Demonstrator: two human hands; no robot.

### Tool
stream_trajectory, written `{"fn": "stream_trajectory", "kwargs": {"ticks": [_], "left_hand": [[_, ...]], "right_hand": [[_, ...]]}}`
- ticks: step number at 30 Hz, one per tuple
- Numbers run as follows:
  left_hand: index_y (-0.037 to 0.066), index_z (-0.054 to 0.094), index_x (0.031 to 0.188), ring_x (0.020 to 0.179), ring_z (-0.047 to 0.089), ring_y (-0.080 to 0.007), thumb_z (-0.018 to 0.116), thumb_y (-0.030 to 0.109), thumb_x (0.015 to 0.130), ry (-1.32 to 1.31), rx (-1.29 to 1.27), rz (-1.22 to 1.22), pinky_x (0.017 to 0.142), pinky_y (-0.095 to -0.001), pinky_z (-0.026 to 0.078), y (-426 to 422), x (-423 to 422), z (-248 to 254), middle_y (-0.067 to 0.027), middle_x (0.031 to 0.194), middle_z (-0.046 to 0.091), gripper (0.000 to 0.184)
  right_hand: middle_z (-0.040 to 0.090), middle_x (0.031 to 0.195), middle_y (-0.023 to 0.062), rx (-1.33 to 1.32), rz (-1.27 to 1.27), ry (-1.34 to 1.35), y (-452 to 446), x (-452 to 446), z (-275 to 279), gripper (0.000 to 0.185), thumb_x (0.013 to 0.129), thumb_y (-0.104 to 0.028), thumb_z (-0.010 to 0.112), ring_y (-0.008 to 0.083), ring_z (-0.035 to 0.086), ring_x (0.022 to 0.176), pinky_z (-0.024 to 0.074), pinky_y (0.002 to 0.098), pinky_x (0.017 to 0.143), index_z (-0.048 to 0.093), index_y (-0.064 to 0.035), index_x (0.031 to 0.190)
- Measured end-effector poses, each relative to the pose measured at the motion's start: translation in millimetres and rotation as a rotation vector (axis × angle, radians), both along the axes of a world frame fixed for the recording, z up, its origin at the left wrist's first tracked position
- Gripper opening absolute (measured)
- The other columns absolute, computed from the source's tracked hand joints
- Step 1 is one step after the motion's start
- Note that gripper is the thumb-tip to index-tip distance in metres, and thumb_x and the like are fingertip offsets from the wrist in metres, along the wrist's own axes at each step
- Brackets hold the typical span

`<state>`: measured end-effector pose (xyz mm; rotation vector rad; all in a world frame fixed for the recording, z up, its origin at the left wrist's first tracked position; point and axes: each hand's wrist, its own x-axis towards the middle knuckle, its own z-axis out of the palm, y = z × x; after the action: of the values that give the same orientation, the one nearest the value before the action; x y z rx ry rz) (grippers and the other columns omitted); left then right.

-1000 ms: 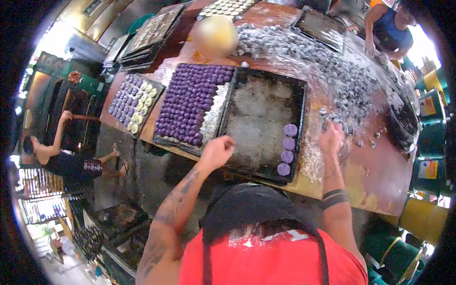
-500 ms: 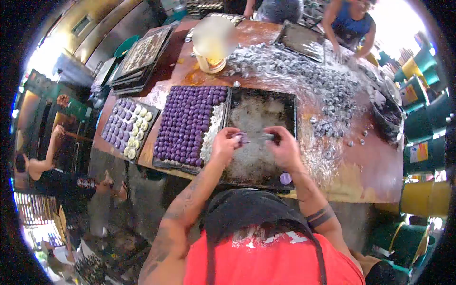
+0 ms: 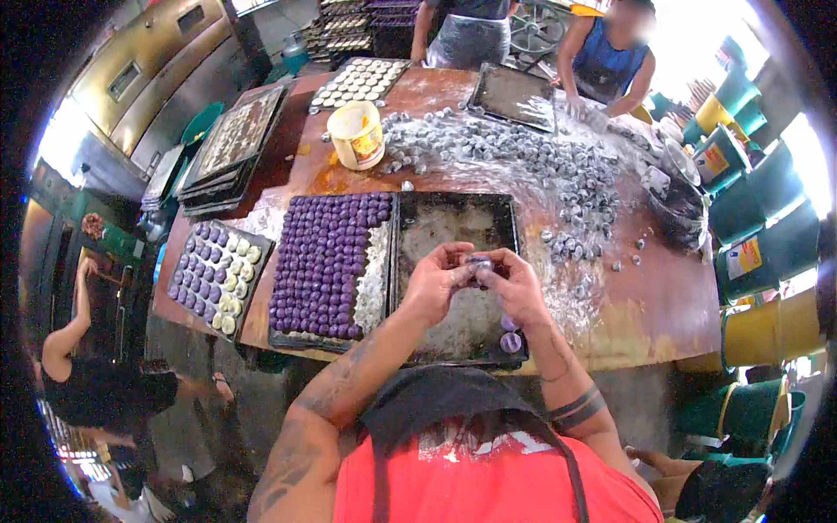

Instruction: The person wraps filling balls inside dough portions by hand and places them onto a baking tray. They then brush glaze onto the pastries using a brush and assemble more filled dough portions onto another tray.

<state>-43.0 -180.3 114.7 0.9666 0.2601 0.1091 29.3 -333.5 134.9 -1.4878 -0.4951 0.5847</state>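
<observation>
Over the dark baking tray (image 3: 458, 218), my left hand (image 3: 434, 283) and my right hand (image 3: 516, 286) meet with fingertips pinched. Between them is a small purple dough ball (image 3: 478, 261), partly covered by the fingers of both hands. At the tray's lower right corner, beside my right wrist, lie two purple dough pieces (image 3: 511, 342). Left of this tray, a second tray carries rows of purple dough balls (image 3: 323, 261), with a strip of whitish crumbly material (image 3: 373, 275) along its right side.
Floured dough balls (image 3: 523, 152) spread across the table (image 3: 654, 301). Behind the trays stands a yellow-white bucket (image 3: 358, 139). Stacked trays (image 3: 235, 144) and a tray of purple and pale buns (image 3: 214, 275) are at left. A co-worker (image 3: 606, 61) handles floured dough at far right.
My hands, apart before, have come together at the purple dough ball. A second dough piece now shows at the tray's lower right corner. The camera view has tilted up and shifted right.
</observation>
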Motion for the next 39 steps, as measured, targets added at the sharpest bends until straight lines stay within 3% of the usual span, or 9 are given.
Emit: {"fn": "stream_trajectory", "kwargs": {"ticks": [2, 7, 9, 14, 18, 25, 31, 34, 39], "left_hand": [[-0.002, 0.060, 0.124, 0.099, 0.064, -0.0229, 0.066, 0.006, 0.089, 0.074, -0.106, -0.024, 0.087, -0.0361, 0.053, -5.9, 7.7, 7.4, -0.0121, 0.110, 0.068, 0.036], [-0.002, 0.061, 0.115, 0.096, 0.064, -0.0151, 0.065, 0.002, 0.092, -0.015, 0.545, 0.175, 0.082, -0.0284, 0.053, -11.7, 12.7, 39.0, -0.0074, 0.105, 0.067, 0.024], [-0.002, 0.059, 0.116, 0.095, 0.064, -0.0153, 0.065, 0.003, 0.092, -0.249, 0.675, 0.271, 0.083, -0.0289, 0.053, -28.7, 6.2, 32.6, -0.0075, 0.107, 0.066, 0.026], [0.001, 0.058, 0.121, 0.094, 0.065, -0.0171, 0.068, 0.006, 0.090, 0.136, -0.165, -0.042, 0.081, -0.0332, 0.056, 1.6, 26.8, 25.7, -0.0079, 0.106, 0.066, 0.033], [0.001, 0.061, 0.118, 0.094, 0.065, -0.0193, 0.073, 0.009, 0.086, 0.082, 0.038, -0.080, 0.079, -0.0349, 0.055, -3.3, 17.9, 28.7, -0.0075, 0.106, 0.067, 0.036], [0.006, 0.062, 0.119, 0.100, 0.063, -0.0195, 0.075, 0.017, 0.086, 0.140, -0.312, -0.293, 0.090, -0.0366, 0.050, -42.8, 11.5, 7.8, -0.0040, 0.105, 0.067, 0.038], [-0.001, 0.059, 0.122, 0.108, 0.061, -0.0174, 0.062, 0.004, 0.091, 0.351, 0.174, 0.070, 0.094, -0.0311, 0.047, -45.8, 13.1, -49.8, -0.0094, 0.117, 0.066, 0.032], [-0.003, 0.051, 0.133, 0.118, 0.056, -0.0162, 0.061, -0.001, 0.087, 0.242, 0.750, 0.033, 0.101, -0.0303, 0.042, -64.2, 17.1, -53.8, -0.0147, 0.129, 0.060, 0.047], [0.000, 0.045, 0.140, 0.125, 0.052, -0.0224, 0.064, -0.003, 0.084, 0.269, 0.780, 0.164, 0.105, -0.0360, 0.041, -52.4, 3.0, -67.3, -0.0164, 0.136, 0.054, 0.059]], "right_hand": [[0.065, 0.094, 0.0031, 0.209, -0.126, 0.192, 4.6, -2.7, 12.6, 0.028, 0.089, -0.006, 0.067, 0.0120, 0.061, 0.081, 0.0509, 0.0267, 0.078, 0.062, -0.0008, 0.117], [0.064, 0.100, 0.0070, 0.249, -0.285, 0.117, 11.8, -7.0, 27.4, 0.028, 0.088, -0.012, 0.069, 0.0160, 0.061, 0.093, 0.0521, 0.0305, 0.079, 0.063, -0.0016, 0.113], [0.064, 0.102, 0.0092, -0.079, -0.365, -0.441, 2.7, 1.9, 24.8, 0.022, 0.084, -0.007, 0.068, 0.0220, 0.063, 0.094, 0.0524, 0.0348, 0.082, 0.068, -0.0033, 0.106], [0.066, 0.118, 0.0136, -0.189, -0.263, -0.967, -0.9, -0.2, 34.8, 0.027, 0.078, 0.000, 0.069, 0.0316, 0.062, 0.105, 0.0493, 0.0389, 0.093, 0.069, -0.0033, 0.105], [0.066, 0.122, 0.0111, -0.156, -0.085, -0.969, -4.0, 9.3, 46.2, 0.034, 0.071, -0.007, 0.078, 0.0313, 0.058, 0.116, 0.0452, 0.0417, 0.101, 0.068, -0.0060, 0.103], [0.063, 0.110, 0.0088, -0.072, -0.048, -0.702, -23.3, 30.0, -21.7, 0.032, 0.068, -0.003, 0.077, 0.0250, 0.062, 0.099, 0.0500, 0.0357, 0.085, 0.059, -0.0055, 0.095], [0.061, 0.108, 0.0100, -0.053, -0.167, 0.018, -33.3, 0.8, -74.1, 0.049, 0.081, -0.007, 0.073, 0.0168, 0.061, 0.096, 0.0496, 0.0312, 0.087, 0.053, -0.0017, 0.126], [0.069, 0.107, 0.0163, -0.342, -0.184, -0.123, -38.5, 38.9, -86.7, 0.035, 0.086, -0.015, 0.071, 0.0232, 0.067, 0.098, 0.0536, 0.0366, 0.084, 0.062, -0.0013, 0.116], [0.068, 0.113, 0.0156, -0.842, -0.073, -0.664, -30.8, 111.4, -105.7, 0.027, 0.084, -0.017, 0.062, 0.0336, 0.061, 0.110, 0.0481, 0.0415, 0.096, 0.069, -0.0089, 0.108]]}}
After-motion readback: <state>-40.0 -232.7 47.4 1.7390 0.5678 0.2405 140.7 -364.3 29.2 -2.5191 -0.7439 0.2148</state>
